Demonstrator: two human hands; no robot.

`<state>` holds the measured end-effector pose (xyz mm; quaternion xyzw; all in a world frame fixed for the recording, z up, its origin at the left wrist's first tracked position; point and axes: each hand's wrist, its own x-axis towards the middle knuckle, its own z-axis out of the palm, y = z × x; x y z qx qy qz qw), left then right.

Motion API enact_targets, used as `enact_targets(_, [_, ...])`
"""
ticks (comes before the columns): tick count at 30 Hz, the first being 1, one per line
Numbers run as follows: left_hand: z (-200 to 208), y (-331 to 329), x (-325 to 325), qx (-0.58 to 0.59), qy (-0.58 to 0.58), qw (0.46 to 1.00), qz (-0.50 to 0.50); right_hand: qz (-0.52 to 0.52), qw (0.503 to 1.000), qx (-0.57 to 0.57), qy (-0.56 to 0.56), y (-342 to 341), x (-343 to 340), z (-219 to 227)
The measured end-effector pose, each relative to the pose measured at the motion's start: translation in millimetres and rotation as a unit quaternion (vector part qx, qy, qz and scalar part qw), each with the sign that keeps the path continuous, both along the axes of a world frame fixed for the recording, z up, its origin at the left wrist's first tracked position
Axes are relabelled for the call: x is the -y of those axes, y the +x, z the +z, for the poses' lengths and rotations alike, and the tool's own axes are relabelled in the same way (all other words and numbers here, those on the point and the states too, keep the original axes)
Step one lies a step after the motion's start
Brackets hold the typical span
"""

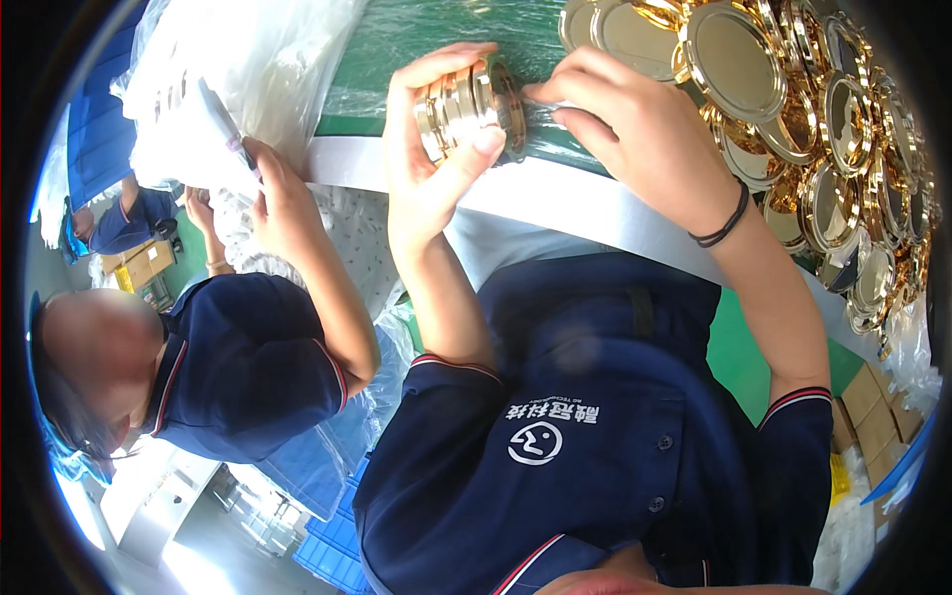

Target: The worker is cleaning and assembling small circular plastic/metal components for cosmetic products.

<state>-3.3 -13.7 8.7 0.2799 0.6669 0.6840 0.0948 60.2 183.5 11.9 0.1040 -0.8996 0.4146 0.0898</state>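
My left hand [420,164] is closed around a short stack of shiny gold round metal lids [458,109], held on its side above the near edge of the green table. Its thumb presses the near side and the fingers wrap the far side. Just right of the stack, my right hand [635,117] is pinched, thumb against fingers. A thin piece of clear film [545,103] shows at its fingertips, close to the stack's end face; its full extent is hard to make out. A black band circles my right wrist.
A large heap of gold round lids [739,64] covers the table's right side. The green tabletop [397,50] has a clear plastic cover and a pale front edge [595,203]. Clear plastic bags [233,59] lie at left, where a co-worker [253,367] holds a flat white object [220,119].
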Motion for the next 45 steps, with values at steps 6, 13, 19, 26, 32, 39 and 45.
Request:
enact_targets(6, [-0.8, 1.3, 0.3, 0.005, 0.002, 1.000, 0.002, -0.007, 1.000, 0.001, -0.002, 1.8, 2.6, -0.3])
enact_targets(13, [-1.4, -0.6, -0.7, 0.006, 0.015, 1.000, -0.002, -0.039, 0.998, -0.034, -0.028, 0.8, 0.9, -5.5])
enact_targets(19, [-1.9, 0.3, 4.4, 0.033, 0.088, 0.995, 0.012, -0.053, 0.978, 0.051, -0.195, 1.1, 4.5, 9.9])
enact_targets(26, [5.8, 22.7, -9.8, 0.162, 0.240, 0.956, -0.038, 0.026, 0.851, 0.197, -0.487, 6.1, 1.4, 18.9])
enact_targets(32, [10.2, 25.5, -21.1, 0.156, 0.238, 0.958, -0.020, 0.059, 0.811, 0.248, -0.526, 5.2, -5.1, 28.5])
enact_targets(39, [9.0, 26.1, -22.5, 0.166, 0.249, 0.954, -0.019, 0.024, 0.859, 0.151, -0.489, 6.9, 2.9, 18.9])
enact_targets(45, [3.8, 25.7, -22.4, 0.158, 0.247, 0.956, -0.027, 0.017, 0.852, 0.185, -0.490, 4.8, -3.0, 21.2])
